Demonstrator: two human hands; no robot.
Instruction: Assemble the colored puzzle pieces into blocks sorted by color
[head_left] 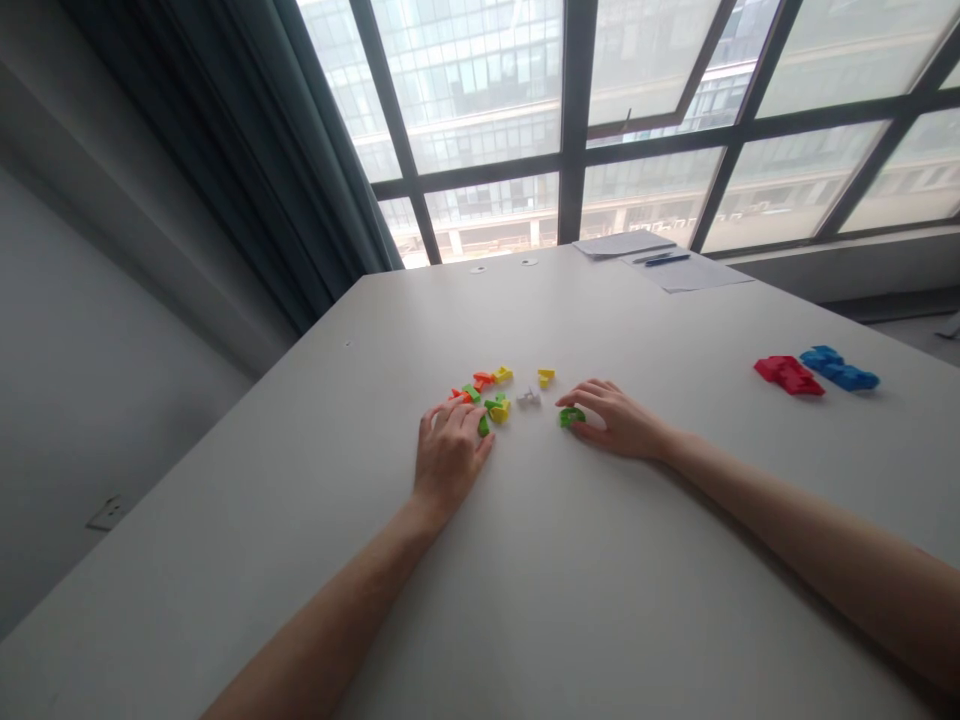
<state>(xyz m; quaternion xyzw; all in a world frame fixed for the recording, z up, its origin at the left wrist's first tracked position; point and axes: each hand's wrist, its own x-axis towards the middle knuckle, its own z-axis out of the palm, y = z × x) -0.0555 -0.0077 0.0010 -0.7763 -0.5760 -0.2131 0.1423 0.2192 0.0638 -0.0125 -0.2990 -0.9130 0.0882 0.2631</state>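
Small plastic pieces in several colours lie on the white table in front of me. My left hand (448,452) rests at the near left side of the loose cluster, its thumb and index finger around a green piece (484,427). The other left fingers curl down beside orange pieces (460,396), partly hiding them. To the right, my right hand (611,420) has its thumb and fingers around another green piece (571,416) on the tabletop. Between the hands are a white piece (529,397), a yellow piece (546,377) and a yellow-and-green group (498,407).
Red pieces (789,375) and blue pieces (838,368) sit in groups at the right of the table (480,600). Papers (694,272) with pens (666,259) lie at the far edge, before the window. A dark curtain (300,150) hangs at left.
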